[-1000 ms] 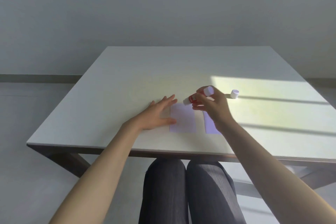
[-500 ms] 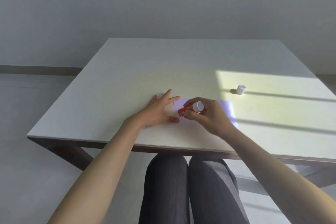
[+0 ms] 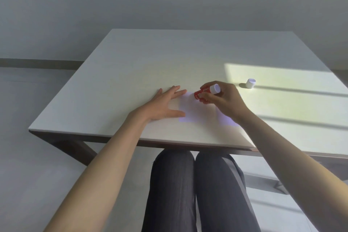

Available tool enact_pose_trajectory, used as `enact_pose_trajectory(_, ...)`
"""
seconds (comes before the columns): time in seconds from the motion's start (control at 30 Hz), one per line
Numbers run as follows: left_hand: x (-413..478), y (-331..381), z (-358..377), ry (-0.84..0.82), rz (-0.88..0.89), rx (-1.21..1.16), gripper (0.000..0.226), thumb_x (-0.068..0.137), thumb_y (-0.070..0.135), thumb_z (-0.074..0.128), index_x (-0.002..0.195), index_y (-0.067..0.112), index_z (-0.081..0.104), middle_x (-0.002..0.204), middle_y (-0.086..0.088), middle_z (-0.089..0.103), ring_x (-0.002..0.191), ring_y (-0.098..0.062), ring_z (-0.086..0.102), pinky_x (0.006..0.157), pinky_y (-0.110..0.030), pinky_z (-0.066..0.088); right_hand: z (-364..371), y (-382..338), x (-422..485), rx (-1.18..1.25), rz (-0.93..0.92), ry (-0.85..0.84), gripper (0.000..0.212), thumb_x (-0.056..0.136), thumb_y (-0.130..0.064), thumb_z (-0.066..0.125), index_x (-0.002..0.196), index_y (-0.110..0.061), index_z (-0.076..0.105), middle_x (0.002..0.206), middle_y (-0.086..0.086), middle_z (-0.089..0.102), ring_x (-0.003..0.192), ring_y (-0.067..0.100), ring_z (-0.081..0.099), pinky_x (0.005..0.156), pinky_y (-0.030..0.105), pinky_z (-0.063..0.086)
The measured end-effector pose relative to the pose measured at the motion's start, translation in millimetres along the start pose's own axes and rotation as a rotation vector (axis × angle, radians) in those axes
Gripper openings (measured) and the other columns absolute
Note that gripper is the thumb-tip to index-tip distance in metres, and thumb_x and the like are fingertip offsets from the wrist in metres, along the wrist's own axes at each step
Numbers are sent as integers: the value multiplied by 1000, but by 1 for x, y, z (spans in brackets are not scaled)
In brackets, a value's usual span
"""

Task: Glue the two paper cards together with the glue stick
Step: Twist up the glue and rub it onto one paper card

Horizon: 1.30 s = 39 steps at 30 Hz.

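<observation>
Left hand (image 3: pixel 163 105) flat, fingers spread, pinning left edge of pale purple card (image 3: pixel 195 110) on the table (image 3: pixel 131 62); right hand (image 3: pixel 224 100) clamped on red glue stick (image 3: pixel 206 91), tip down at card's far edge; second card (image 3: pixel 226 121) mostly hidden under right wrist; white cap (image 3: pixel 250 83) upright, well right, in sunlight.

Both forearms are bare from the lower edge of the view to the wrists, with no sleeve, watch, bracelet or ring visible on either. The left hand (image 3: pixel 163 104) and the right hand (image 3: pixel 225 100) are ungloved, with short, unpainted nails as far as can be seen. The legs wear dark charcoal-grey trousers (image 3: pixel 190 190) of a finely ribbed or textured fabric, with soft creases running lengthwise.
</observation>
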<state>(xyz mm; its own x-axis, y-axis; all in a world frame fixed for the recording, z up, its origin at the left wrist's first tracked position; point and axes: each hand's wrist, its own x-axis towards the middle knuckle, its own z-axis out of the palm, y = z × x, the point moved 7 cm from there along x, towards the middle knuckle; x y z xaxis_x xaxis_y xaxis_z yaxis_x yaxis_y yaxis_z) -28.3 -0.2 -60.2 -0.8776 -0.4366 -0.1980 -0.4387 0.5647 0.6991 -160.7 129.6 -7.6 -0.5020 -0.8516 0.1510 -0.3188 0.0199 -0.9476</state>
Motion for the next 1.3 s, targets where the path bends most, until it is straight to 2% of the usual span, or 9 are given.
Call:
enact_pose_trajectory(0.1,0,1,0,-6,2,11,93,78,48,67,148,35,8,148,35,22,146,-24,-14,115,-43,-5,-7,2,3,-25,5,42,15,82,-4,67,95,3,67,86,21,74,75,32,71,81,43,59)
enact_pose_trajectory(0.27,1,-3,1,-17,-36,2,91,65,61,70,142,51,21,153,32,8,146,-21,-14,116,-51,1,10,-1,-15,-94,-22,-202,10,76,-14,70,85,-10,71,76,8,77,69,22,74,68,26,59)
enact_pose_trajectory(0.47,0,-1,1,-7,3,18,93,76,51,67,149,36,10,138,43,17,146,-22,-15,116,-43,-7,-17,6,1,-15,31,86,13,81,-5,66,92,0,67,80,16,74,74,34,71,82,49,58)
enact_pose_trajectory(0.67,-3,5,0,-6,1,29,84,77,49,68,145,43,20,149,34,11,145,-15,-12,115,-40,-4,0,8,-19,4,25,-148,8,76,-10,67,83,-11,71,74,1,78,67,21,74,65,27,59)
enact_pose_trajectory(0.87,-3,7,1,-12,28,5,85,81,42,67,148,37,14,128,50,10,123,10,-5,107,-24,-6,-25,10,-7,36,42,132,10,80,-1,64,89,-2,67,79,20,74,73,38,71,80,50,58)
enact_pose_trajectory(1.03,-3,4,0,-13,11,45,84,76,50,69,144,46,21,155,26,7,143,-11,-11,115,-38,-4,5,8,-27,-13,14,-93,9,76,-4,66,84,-7,69,73,3,78,63,20,72,64,25,58)
enact_pose_trajectory(1.17,-2,5,2,-18,35,-7,90,80,44,67,148,39,9,141,43,13,135,0,-10,109,-27,-7,-24,11,-7,44,61,116,11,79,1,62,89,1,67,79,20,75,73,37,71,78,50,59)
enact_pose_trajectory(1.23,-2,4,3,-20,33,-8,93,80,45,66,148,38,3,131,54,12,129,5,-10,106,-24,-7,-29,11,-6,-3,53,171,11,78,-2,63,88,-2,68,79,21,74,75,40,71,81,54,57)
enact_pose_trajectory(1.3,-2,1,2,-17,10,16,92,78,49,66,147,43,5,145,43,10,139,-6,-15,113,-33,-6,-22,10,-14,-47,28,121,11,74,-7,66,84,-8,69,77,15,76,72,34,72,78,49,59)
